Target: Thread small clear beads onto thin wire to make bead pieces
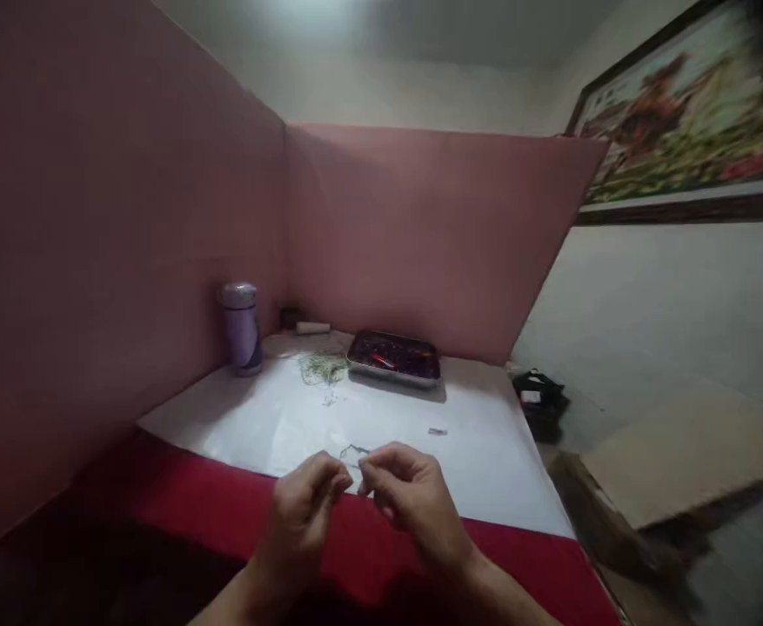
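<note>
My left hand (306, 509) and my right hand (413, 496) are close together above the front edge of the white sheet (485, 461). Both are closed in a pinch, thumb against fingers. A thin dark strand (353, 449) makes a small loop just beyond the fingertips and runs to my right hand. Whether its other end is in my left fingers is too fine to tell. Beyond the hands lies a small greyish piece (438, 431). Farther back, a metal tray (398, 377) holds a dark purple mass of small bits with a red item on top.
A tangle of greenish thread (324, 368) lies left of the tray, with tiny scraps (330, 400) before it. A purple bottle (243, 335) stands by the left pink wall. A pale roll (313, 328) is at the back. Cardboard (687, 452) is at the right.
</note>
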`<action>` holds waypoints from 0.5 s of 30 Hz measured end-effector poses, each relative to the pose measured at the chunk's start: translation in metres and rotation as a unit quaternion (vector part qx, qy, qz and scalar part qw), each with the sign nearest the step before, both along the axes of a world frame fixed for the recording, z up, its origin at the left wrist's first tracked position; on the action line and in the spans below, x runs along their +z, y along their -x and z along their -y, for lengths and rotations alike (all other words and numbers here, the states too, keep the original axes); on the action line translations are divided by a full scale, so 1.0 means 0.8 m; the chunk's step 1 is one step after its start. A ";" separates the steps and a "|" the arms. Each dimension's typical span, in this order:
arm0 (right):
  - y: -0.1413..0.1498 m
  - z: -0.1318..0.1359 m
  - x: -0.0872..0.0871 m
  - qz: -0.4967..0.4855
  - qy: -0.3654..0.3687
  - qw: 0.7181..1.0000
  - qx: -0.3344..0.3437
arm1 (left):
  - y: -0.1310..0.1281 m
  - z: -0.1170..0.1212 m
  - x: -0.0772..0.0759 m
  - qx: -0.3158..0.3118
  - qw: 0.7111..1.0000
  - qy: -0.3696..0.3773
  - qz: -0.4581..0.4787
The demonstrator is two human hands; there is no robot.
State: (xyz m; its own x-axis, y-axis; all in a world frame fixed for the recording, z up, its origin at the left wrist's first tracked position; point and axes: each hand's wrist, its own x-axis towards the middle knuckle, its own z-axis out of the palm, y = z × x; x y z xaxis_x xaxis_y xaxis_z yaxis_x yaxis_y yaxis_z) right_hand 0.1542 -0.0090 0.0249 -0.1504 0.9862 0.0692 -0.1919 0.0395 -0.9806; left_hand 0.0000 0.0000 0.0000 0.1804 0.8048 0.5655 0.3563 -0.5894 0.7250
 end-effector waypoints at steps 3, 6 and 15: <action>0.007 -0.005 -0.004 0.041 -0.009 0.999 0.028 | 0.004 0.002 0.001 0.011 1.000 0.012 0.011; 0.008 -0.011 -0.009 0.085 -0.021 0.995 0.038 | 0.008 0.000 0.002 0.025 0.999 0.038 0.023; -0.005 -0.083 -0.042 0.090 -0.050 0.989 -0.108 | -0.003 -0.123 0.023 0.178 0.974 0.025 -0.139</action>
State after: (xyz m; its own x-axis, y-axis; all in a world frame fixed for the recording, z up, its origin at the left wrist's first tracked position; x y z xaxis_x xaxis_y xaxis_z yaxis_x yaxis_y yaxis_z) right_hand 0.1585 0.0578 -0.0087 0.0437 0.9864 0.1585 0.0092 0.1583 -0.9873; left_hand 0.0026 0.0987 0.0180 0.0260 0.8698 0.4927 0.7177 -0.3593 0.5965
